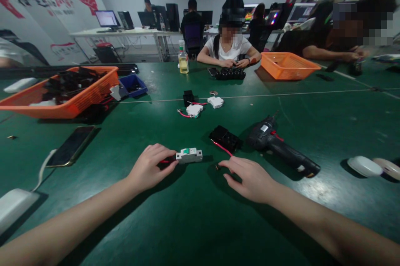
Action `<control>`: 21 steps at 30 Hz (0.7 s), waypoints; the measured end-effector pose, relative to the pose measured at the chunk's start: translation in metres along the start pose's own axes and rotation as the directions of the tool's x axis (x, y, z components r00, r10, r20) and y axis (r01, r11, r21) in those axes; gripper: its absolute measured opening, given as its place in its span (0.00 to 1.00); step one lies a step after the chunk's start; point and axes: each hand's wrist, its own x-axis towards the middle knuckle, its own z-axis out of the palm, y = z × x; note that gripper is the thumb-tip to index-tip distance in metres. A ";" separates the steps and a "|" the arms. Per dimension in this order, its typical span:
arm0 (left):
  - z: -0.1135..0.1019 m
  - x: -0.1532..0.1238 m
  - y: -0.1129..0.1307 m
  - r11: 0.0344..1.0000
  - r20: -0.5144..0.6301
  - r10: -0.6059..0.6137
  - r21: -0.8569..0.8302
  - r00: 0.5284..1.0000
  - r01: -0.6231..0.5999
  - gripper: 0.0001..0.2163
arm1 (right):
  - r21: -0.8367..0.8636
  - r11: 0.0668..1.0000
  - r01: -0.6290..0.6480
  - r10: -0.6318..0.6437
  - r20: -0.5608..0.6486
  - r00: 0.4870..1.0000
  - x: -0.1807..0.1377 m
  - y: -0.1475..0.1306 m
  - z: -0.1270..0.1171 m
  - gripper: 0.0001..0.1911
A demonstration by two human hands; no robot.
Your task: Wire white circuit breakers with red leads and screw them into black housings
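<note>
My left hand (153,164) pinches the left end of a white circuit breaker (189,156) with a green toggle, just above the green table. A short red wire shows between thumb and fingers at that end. My right hand (248,178) is low over the table, thumb and index finger apart. A small brass-coloured piece (217,167) is at its index fingertip; whether it is touched or held is unclear. Behind this hand lies a black plastic housing (225,137). A red wire (222,146) runs from it toward the knuckles, its end hidden.
A black cordless drill (283,147) lies right of the housing. Farther off are two white breakers (194,110) with red wires and a black part (188,97). Orange baskets (73,109) stand on both sides. A phone (73,145) lies left. A person (229,49) sits opposite.
</note>
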 end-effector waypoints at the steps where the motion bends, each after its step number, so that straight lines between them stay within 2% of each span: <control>1: -0.001 0.000 0.001 1.000 -0.004 -0.001 0.023 1.000 0.001 0.11 | -0.001 1.000 0.000 0.000 0.002 1.000 0.000 0.000 0.000 0.16; 7: -0.003 0.001 0.003 0.988 -0.049 -0.010 0.151 0.999 0.017 0.12 | 0.014 1.000 0.006 -0.006 -0.010 1.000 0.000 0.001 0.000 0.15; 17: -0.002 0.000 -0.002 0.974 -0.038 -0.042 0.220 0.998 0.050 0.19 | 0.048 0.999 -0.001 0.002 -0.015 1.000 0.001 0.002 0.000 0.15; 21: -0.008 -0.002 0.006 0.969 -0.114 -0.003 0.246 0.993 0.031 0.21 | 0.048 0.999 0.000 0.000 0.000 1.000 0.001 0.002 0.000 0.16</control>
